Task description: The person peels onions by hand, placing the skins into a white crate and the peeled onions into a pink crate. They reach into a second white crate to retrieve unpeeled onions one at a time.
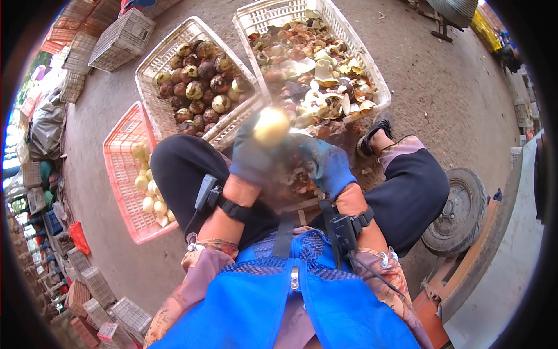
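Observation:
My left hand [256, 152], in a blue-grey glove, is closed around a pale round onion-like bulb [272, 125], which is blurred and bright at the top of the hand. Close beside it, my right hand [331, 166] wears a blue glove with its fingers curled in. Motion blur hides what, if anything, is in the right hand. Both hands are between my knees, at the near edge of a white crate of peelings [381, 99]. Left of that, a second white crate [145, 72] holds several dark brown and greenish round bulbs [196, 90].
A pink basket [125, 203] with several pale peeled bulbs [152, 189] stands by my left knee. At right are a wheel [459, 212] and a grey metal panel [500, 279]. Stacked crates [122, 41] line the left side of the concrete floor [110, 244].

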`<state>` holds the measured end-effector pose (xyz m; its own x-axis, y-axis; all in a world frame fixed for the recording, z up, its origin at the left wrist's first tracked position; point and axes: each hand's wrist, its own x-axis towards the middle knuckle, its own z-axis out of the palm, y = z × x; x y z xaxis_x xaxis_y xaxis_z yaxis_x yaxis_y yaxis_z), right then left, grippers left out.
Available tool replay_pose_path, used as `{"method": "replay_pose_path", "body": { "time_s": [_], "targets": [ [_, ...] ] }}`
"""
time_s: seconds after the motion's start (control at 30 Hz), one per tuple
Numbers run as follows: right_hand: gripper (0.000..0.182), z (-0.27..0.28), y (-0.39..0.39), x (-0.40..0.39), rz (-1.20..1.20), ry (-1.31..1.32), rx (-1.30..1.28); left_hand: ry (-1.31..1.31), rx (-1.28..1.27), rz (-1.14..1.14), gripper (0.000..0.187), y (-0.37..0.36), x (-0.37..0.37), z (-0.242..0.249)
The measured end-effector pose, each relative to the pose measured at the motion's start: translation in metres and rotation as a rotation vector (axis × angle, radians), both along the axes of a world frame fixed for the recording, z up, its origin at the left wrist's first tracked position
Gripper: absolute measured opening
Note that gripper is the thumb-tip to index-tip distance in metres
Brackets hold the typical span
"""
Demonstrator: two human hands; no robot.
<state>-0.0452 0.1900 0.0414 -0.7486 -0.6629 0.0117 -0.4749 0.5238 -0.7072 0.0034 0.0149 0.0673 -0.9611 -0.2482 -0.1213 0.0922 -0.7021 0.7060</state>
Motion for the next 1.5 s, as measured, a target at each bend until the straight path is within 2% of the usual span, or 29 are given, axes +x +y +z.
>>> {"method": "replay_pose_path", "body": {
  "time_s": [0.03,0.1,0.13,0.17,0.2,0.23,0.3,0.33,0.4,0.43,0.5,0.53,0.6,0.63,0.7,0.73,0.8,0.83,0.9,0.97,1.03,1.1,1.13,1.3,1.33,1.4,1.47,1.5],
  "targets": [
    [0.045,-0.004,0.0,-0.001,-0.004,0.019,-0.009,0.001,0.002,-0.001,0.034,0.001,-0.001,-0.003],
    [0.043,-0.011,0.007,-0.004,0.011,0.049,0.05,-0.036,-0.353,0.114,0.034,-0.001,-0.002,-0.01],
    [0.041,-0.013,0.009,-0.005,0.026,0.077,0.109,-0.034,-0.356,0.114,0.034,-0.005,-0.002,-0.015],
    [0.041,-0.013,0.012,-0.005,0.025,0.078,0.108,-0.064,-0.211,0.099,0.034,-0.009,-0.001,-0.022],
    [0.038,-0.009,0.014,-0.005,-0.013,0.1,0.052,-0.092,-0.065,0.083,0.033,-0.013,-0.001,-0.03],
    [0.036,0.0,0.014,-0.004,-0.05,0.122,-0.004,-0.091,-0.066,0.084,0.033,-0.015,-0.003,-0.04],
    [0.031,0.015,0.005,-0.001,-0.058,0.118,-0.059,-0.138,-0.603,0.179,0.029,-0.015,-0.006,-0.057],
    [0.031,0.017,0.001,0.001,-0.065,0.188,-0.048,-0.138,-0.602,0.179,0.029,-0.01,-0.007,-0.038],
    [0.031,0.027,-0.007,0.006,-0.075,0.254,-0.039,-0.245,0.333,0.032,0.025,-0.002,-0.003,-0.001],
    [0.032,0.035,-0.01,0.006,-0.056,0.257,0.023,-0.248,0.333,0.028,0.025,-0.001,-0.002,-0.005],
    [0.034,0.04,-0.013,0.007,-0.043,0.264,0.087,-0.095,-0.318,0.0,0.022,0.001,-0.002,-0.013],
    [0.037,0.04,-0.014,0.008,-0.082,0.282,0.166,-0.092,-0.318,-0.001,0.022,0.001,-0.002,-0.012],
    [0.039,0.044,-0.014,0.008,-0.117,0.301,0.244,-0.105,0.317,-0.081,0.025,-0.002,0.0,-0.007],
    [0.041,0.048,-0.012,0.007,-0.083,0.334,0.267,-0.106,0.317,-0.081,0.025,-0.003,0.0,-0.009],
    [0.043,0.05,-0.008,0.007,-0.05,0.365,0.293,-0.016,-0.698,-0.078,0.029,-0.002,0.0,-0.013],
    [0.044,0.048,-0.008,0.006,-0.038,0.333,0.331,-0.015,-0.698,-0.079,0.029,-0.002,0.0,-0.013],
    [0.045,0.042,-0.008,0.004,-0.027,0.3,0.368,-0.051,0.066,-0.097,0.028,-0.004,0.001,-0.013],
    [0.046,0.037,-0.009,0.004,-0.041,0.278,0.387,-0.051,0.065,-0.097,0.028,-0.005,0.001,-0.013],
    [0.047,0.033,-0.008,0.002,-0.054,0.257,0.406,-0.145,0.328,-0.107,0.03,-0.007,0.0,-0.015],
    [0.04,0.03,-0.007,0.001,-0.023,0.503,0.41,-0.166,0.35,-0.111,0.029,-0.008,0.002,-0.011],
    [0.037,0.022,-0.009,0.001,-0.082,0.559,0.396,-0.188,0.373,-0.118,0.029,-0.006,0.0,-0.016],
    [0.033,0.011,-0.012,-0.001,-0.141,0.621,0.381,-0.188,-0.629,0.025,0.027,0.0,-0.004,-0.029],
    [0.03,0.004,-0.014,-0.002,-0.172,0.651,0.344,-0.186,-0.627,0.026,0.027,0.002,-0.006,-0.032],
    [0.024,0.005,-0.018,-0.005,-0.217,0.675,0.316,-0.216,-0.157,0.078,0.026,0.009,-0.008,-0.041],
    [0.029,0.0,-0.019,-0.005,-0.233,0.582,0.261,-0.216,-0.156,0.079,0.026,0.008,-0.009,-0.045],
    [0.034,0.0,-0.019,-0.006,-0.247,0.489,0.211,-0.134,-0.397,0.115,0.029,0.007,-0.014,-0.049],
    [0.065,0.007,-0.021,-0.004,-0.227,0.138,0.076,-0.11,-0.45,0.102,0.032,0.01,-0.012,-0.041],
    [0.065,0.004,-0.023,-0.004,-0.228,0.136,0.077,-0.086,-0.506,0.09,0.035,0.013,-0.01,-0.03]
  ]
}}
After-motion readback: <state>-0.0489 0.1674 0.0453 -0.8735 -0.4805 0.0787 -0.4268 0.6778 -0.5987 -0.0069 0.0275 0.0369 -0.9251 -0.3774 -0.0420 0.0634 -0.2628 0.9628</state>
